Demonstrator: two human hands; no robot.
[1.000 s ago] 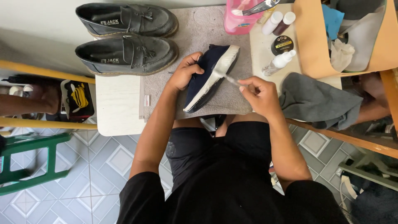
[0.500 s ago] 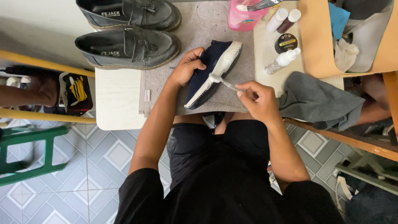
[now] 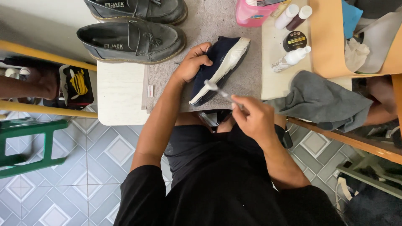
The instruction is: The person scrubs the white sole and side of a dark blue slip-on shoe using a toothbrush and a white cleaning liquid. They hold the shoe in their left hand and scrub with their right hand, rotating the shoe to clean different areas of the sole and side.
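Shoe-cleaning workshop: black loafers (image 3: 134, 39) beyond the fingers, polish tin (image 3: 295, 40), pink cleaner bottle (image 3: 251, 13), grey cloth (image 3: 322, 100) on towel-covered surface (image 3: 121, 94); tiled floor (image 3: 92, 167).

Shoe (image 3: 220, 69) on towel (image 3: 201, 25), loafers (image 3: 132, 39) to its left, bottles (image 3: 293, 16) and cloth (image 3: 322, 100) right.

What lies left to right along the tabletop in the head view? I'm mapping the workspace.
Dark loafer → left hand → navy shoe → white spray bottle → grey cloth.
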